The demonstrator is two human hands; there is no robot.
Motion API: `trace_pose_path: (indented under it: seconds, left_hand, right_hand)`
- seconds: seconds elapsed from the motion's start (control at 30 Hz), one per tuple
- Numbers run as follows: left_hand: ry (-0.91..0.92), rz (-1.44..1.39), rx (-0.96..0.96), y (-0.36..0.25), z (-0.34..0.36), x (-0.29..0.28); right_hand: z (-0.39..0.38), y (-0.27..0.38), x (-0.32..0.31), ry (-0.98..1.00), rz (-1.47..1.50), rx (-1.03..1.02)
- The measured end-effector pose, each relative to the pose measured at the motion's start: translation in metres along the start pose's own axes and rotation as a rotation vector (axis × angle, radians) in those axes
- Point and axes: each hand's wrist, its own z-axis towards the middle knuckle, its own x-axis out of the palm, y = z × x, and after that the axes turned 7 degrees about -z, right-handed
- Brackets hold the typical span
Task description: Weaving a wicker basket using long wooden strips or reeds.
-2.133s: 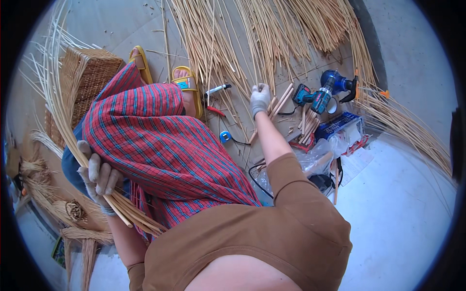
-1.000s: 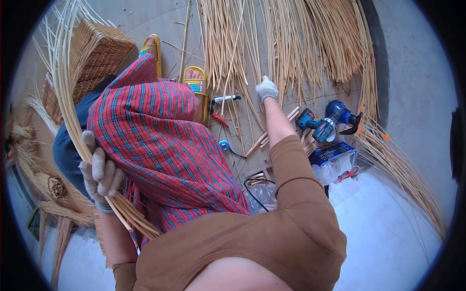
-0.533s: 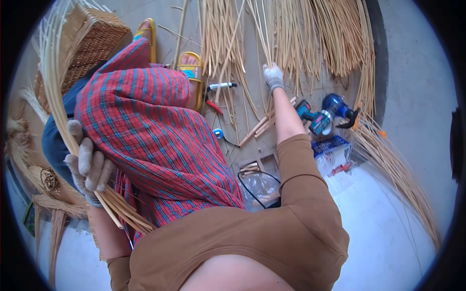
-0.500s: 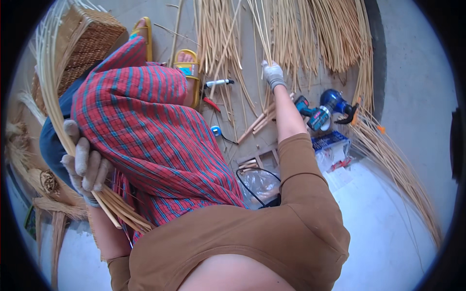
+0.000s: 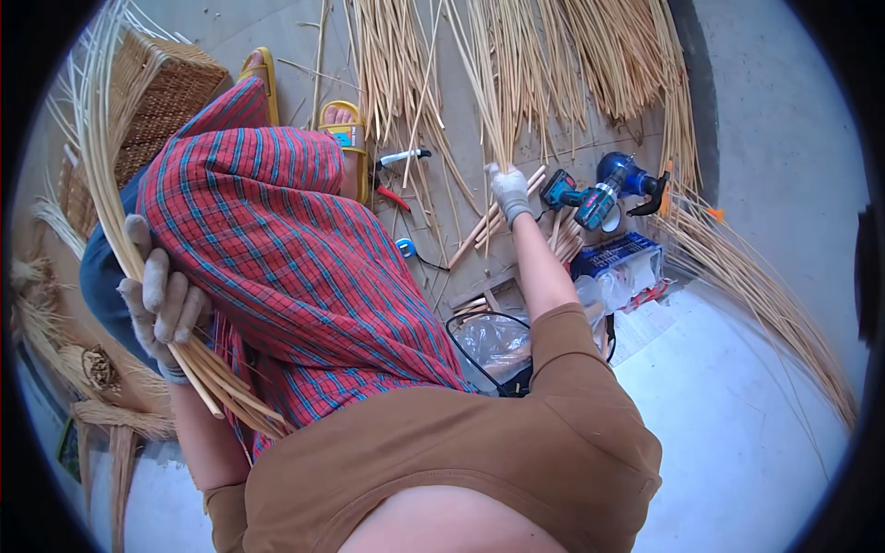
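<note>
My left hand [image 5: 164, 300], in a pale work glove, is closed around a bundle of long rattan canes [image 5: 100, 175]. The bundle rises to the upper left, and its cut ends stick out below the hand towards my waist. On the right, my right hand [image 5: 510, 191], gloved too, reaches out over the floor. Its fingers are closed on the near ends of several rattan canes [image 5: 489, 101], which run away towards the far edge. More canes [image 5: 396, 64] lie spread in rows beside them.
A cordless drill [image 5: 590, 198] and a blue round-bodied tool [image 5: 631, 175] lie right of my right hand. Nearer are a blue box [image 5: 613, 253] and a plastic bag [image 5: 495, 341]. Red-handled pliers [image 5: 394, 197] and a tape measure [image 5: 407, 247] lie by my sandal [image 5: 347, 138]. A woven basket [image 5: 166, 92] stands far left.
My right hand has drawn nearer and slightly left, and more canes now gather at it. The left hand keeps its bundle almost unmoved. The whole view has shifted slightly.
</note>
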Motion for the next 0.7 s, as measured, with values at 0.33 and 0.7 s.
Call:
trace_pose_path:
  seconds: [0.33,0.7]
  left_hand:
    - [-0.026,0.020,0.034,0.005,-0.004,0.005]
    - [0.070,0.039,-0.013,0.004,-0.002,0.000]
  right_hand:
    - [-0.048,0.067,-0.081,-0.075,0.062,-0.227]
    - [-0.137,0.105,-0.124,-0.193,0.470,-0.408]
